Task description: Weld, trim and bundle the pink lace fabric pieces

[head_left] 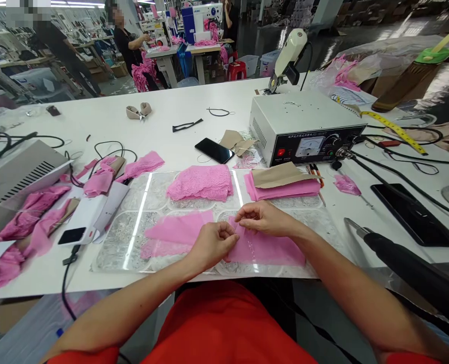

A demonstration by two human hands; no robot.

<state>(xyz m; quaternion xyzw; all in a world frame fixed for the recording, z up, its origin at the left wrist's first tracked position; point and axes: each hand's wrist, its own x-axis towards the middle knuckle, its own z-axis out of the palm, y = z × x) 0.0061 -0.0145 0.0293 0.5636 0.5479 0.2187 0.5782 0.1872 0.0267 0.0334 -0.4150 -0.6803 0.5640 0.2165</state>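
Note:
Both hands meet over a flat pink fabric piece (273, 248) on a clear plastic-covered board (114, 247). My left hand (217, 242) is pinched at the fabric's left edge. Curled fingers of my right hand (260, 217) touch the fabric's upper left part, thumb against fingertips. Left of them lies another pink piece (179, 226) with lace (162, 248) below it. Behind sits a folded stack of pink lace (199, 182). To its right is a pink fabric stack (285, 191) topped by a beige piece (281, 176).
A grey control box (308, 126) stands behind, with cables running right. A black-handled tool (399, 263) lies close to my right forearm. Phones (214, 150), a white power bank (82, 222) and pink straps (38, 212) surround the board. People work at machines farther back.

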